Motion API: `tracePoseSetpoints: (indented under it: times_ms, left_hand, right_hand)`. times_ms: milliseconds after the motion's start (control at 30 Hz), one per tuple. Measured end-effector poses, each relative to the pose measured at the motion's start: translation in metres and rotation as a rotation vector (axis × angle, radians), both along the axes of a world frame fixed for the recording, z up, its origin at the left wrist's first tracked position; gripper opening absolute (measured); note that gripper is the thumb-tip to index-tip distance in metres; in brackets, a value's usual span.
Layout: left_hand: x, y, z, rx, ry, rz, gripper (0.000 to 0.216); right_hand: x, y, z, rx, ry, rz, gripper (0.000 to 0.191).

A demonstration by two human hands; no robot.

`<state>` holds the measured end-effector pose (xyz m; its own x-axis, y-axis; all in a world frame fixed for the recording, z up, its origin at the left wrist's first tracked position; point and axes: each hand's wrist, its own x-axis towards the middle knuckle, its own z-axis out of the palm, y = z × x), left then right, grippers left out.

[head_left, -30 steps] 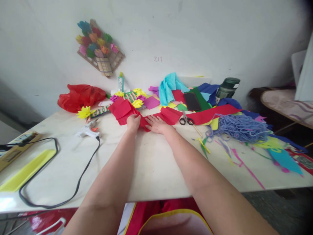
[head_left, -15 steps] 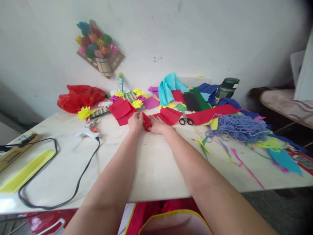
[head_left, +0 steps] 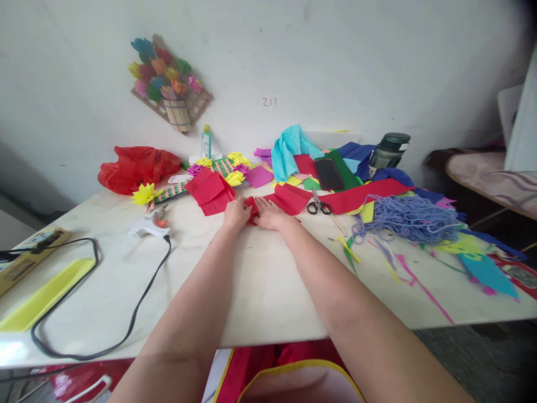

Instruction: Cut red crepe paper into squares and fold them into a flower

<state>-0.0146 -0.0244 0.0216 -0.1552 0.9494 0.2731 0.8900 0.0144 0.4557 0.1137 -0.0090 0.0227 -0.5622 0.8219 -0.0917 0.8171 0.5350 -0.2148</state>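
Together, our hands work at a crumpled red piece (head_left: 253, 205), lying well back from the table's (head_left: 272, 296) front edge, between its left and right edges. Our left hand (head_left: 238, 214) is drawn in narrow, fingertips pinching the red folds; our right hand (head_left: 271, 214) lies flat, palm down, on the red material. Toward the right edge we have scissors (head_left: 312, 209) and blue yarn (head_left: 413, 221); toward the left edge, a glue gun (head_left: 151, 225).
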Motion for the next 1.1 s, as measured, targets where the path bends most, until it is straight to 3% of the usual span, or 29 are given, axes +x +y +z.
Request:
tracePoseSetpoints:
  times_ms: [167, 300, 500, 633, 833, 1000, 1100]
  left_hand:
    - [0.0, 0.0, 0.002, -0.067, 0.106, -0.068, 0.031]
    - [0.001, -0.001, 0.002, -0.08, 0.151, -0.08, 0.031]
    - [0.003, -0.001, 0.0, -0.09, 0.187, -0.09, 0.036]
    - [0.004, -0.002, -0.001, -0.075, 0.217, -0.132, 0.037]
    - [0.008, -0.01, 0.003, -0.064, 0.343, -0.082, 0.043]
    - [0.01, -0.017, 0.009, -0.097, 0.368, -0.048, 0.043]
    - [0.01, -0.018, 0.009, -0.11, 0.359, -0.029, 0.044]
  right_hand:
    - [0.0, 0.001, 0.0, -0.023, 0.04, -0.017, 0.077]
    - [0.009, 0.001, 0.008, -0.067, 0.102, 0.002, 0.091]
    - [0.032, 0.005, 0.022, -0.234, 0.142, -0.026, 0.103]
    - [0.039, 0.01, 0.023, -0.286, 0.224, -0.048, 0.091]
    - [0.039, 0.014, 0.016, -0.138, 0.415, 0.013, 0.07]
    - [0.03, 0.013, 0.012, 0.002, 0.281, 0.111, 0.057]
    - [0.025, 0.011, 0.011, -0.013, 0.144, 0.138, 0.055]
